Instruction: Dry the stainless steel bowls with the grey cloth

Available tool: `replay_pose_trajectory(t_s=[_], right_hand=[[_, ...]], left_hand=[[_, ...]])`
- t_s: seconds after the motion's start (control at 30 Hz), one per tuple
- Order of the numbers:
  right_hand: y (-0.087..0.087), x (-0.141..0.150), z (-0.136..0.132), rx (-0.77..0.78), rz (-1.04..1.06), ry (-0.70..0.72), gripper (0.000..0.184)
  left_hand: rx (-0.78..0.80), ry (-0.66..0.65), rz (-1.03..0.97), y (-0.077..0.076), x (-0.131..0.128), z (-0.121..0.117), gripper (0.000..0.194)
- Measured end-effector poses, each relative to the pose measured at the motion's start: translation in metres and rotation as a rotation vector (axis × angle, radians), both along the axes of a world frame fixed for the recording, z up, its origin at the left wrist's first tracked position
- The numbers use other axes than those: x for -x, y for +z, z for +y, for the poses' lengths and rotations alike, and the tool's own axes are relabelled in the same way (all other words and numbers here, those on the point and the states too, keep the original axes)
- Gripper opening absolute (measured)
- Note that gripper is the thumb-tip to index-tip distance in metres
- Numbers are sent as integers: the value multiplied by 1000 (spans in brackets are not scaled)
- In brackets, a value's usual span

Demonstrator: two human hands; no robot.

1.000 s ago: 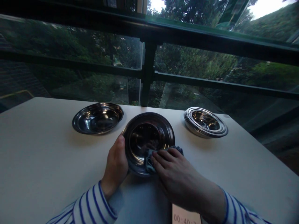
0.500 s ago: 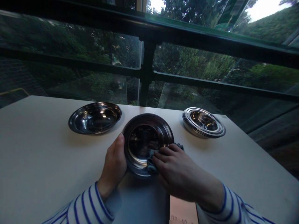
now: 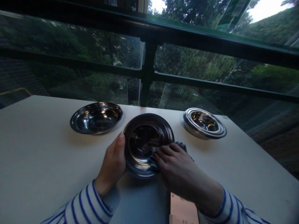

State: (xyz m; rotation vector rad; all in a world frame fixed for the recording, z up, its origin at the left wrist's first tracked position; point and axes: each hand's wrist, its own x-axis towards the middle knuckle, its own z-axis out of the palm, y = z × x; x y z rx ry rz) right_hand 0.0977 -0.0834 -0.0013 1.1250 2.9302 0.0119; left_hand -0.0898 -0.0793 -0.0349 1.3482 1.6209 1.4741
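Note:
A shiny steel bowl (image 3: pixel 142 140) is held tilted toward me above the table. My left hand (image 3: pixel 114 158) grips its left rim, thumb on the edge and the other fingers hidden behind. My right hand (image 3: pixel 174 165) is closed on a dark grey-green cloth (image 3: pixel 153 160) and presses it against the lower right inside of the bowl. Part of the cloth sticks out past the knuckles on the right.
Another steel bowl (image 3: pixel 97 118) stands at the back left of the white table (image 3: pixel 46 155). Several nested steel bowls (image 3: pixel 204 124) stand at the back right. A phone (image 3: pixel 184 208) with a lit screen lies below my right wrist. Windows (image 3: pixel 149 62) rise behind the table.
My right hand and the cloth have shifted slightly at the bowl's lower right side, and more cloth shows beyond the knuckles. My left hand keeps its grip on the rim.

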Motion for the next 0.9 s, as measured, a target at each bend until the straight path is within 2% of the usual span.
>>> replay_pose_trajectory(t_s=[0.13,0.2,0.27,0.4,0.47,0.57,0.7,0.8,0.9], right_hand=[[-4,22,-14,98,104,165,49],[-7,27,-16,111,137,196,52],[-7,23,-13,103,112,178,50],[-2,2,-2,27,-1,-2,35],[1,-2,-1,12,-25,-36,29],[-1,10,-7,65,27,71,34],[-8,29,-15,112,157,164,56],[-7,25,-15,136,141,164,53],[-4,14,-12,127,90,138,47]], left_hand=[[-20,65,-66,-5,-4,-3,57],[-15,92,-65,-7,-2,-4,58],[-13,65,-36,-6,1,-3,59],[-26,-85,21,-1,7,0,56],[-14,-96,-3,0,6,1,54],[-1,-40,-69,-2,2,-1,54],[-32,14,-70,-4,2,-1,54],[-1,-4,-56,-3,9,4,54],[67,-59,-143,-1,14,9,53]])
